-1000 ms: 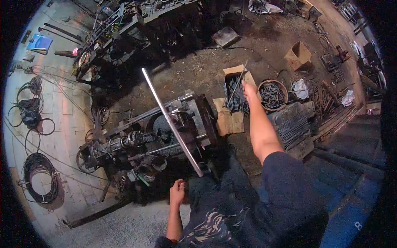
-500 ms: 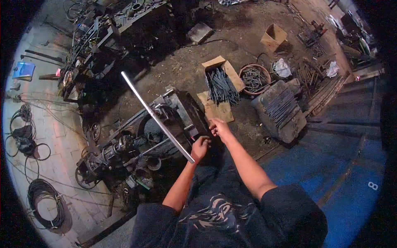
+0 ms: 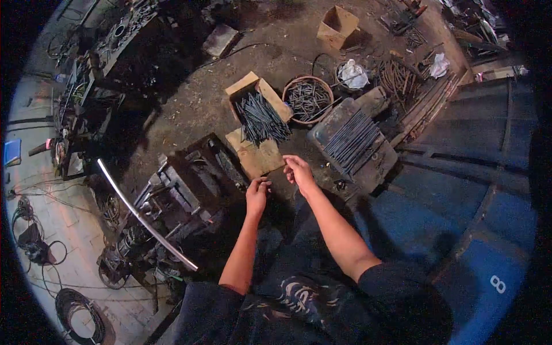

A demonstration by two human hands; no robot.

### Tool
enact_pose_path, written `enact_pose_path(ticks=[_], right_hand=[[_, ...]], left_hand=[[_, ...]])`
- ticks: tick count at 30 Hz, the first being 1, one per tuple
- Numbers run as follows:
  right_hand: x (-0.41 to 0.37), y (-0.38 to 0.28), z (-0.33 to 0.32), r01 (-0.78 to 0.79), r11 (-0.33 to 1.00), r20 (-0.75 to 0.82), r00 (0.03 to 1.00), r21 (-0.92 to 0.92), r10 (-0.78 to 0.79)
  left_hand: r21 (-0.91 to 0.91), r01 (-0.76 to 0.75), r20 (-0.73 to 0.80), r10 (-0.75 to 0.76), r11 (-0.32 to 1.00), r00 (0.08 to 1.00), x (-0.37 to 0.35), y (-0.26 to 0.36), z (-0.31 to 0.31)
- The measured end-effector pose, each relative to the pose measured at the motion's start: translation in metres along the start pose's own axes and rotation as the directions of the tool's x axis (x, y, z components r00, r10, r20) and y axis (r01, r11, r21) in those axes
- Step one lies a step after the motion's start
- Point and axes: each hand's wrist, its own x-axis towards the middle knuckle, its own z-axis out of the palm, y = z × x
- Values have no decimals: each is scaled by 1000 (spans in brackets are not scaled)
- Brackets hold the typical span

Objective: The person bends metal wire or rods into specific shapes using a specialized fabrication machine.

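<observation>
My left hand (image 3: 257, 197) hovers beside the right end of a dark, greasy machine (image 3: 195, 172), its fingers loosely bent and nothing visible in them. To its right is my right hand (image 3: 298, 173), fingers partly curled and apart, with no object showing between them. Both hands are in the air near a flattened cardboard flap (image 3: 256, 158). Beyond the flap, an open cardboard box (image 3: 269, 95) holds many dark metal rods (image 3: 261, 118). A long shiny metal bar (image 3: 144, 223) slants across the left side of the machine, away from both hands.
A round basket (image 3: 330, 92) of short metal pieces stands behind a heavy block (image 3: 376, 169) bearing a row of rods (image 3: 352, 141). Another carton (image 3: 338, 27) sits farther back. A cluttered workbench (image 3: 109, 52) is at far left, with coiled cable (image 3: 92, 305) on the floor below.
The view has swung right, so the machine and bar appear farther left. My left hand has come away from the machine's edge, and both hands now face the cardboard and rods.
</observation>
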Motion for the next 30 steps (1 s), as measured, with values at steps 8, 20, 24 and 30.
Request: enact_pose_path(ticks=[8, 20, 24, 30], right_hand=[[62, -2, -128, -17, 996, -193, 981, 92, 35], [153, 71, -260, -90, 992, -464, 885, -94, 37], [181, 90, -283, -6, 990, -471, 880, -138, -60], [263, 33, -340, 90, 740, -529, 642, -666, -555]], left_hand=[[-61, 108, 112, -101, 992, 989, 79, -6, 132], [777, -30, 136, -122, 629, 983, 220, -105, 263], [850, -231, 202, 112, 473, 973, 235, -104, 304], [865, -336, 302, 148, 373, 942, 262, -114, 335]])
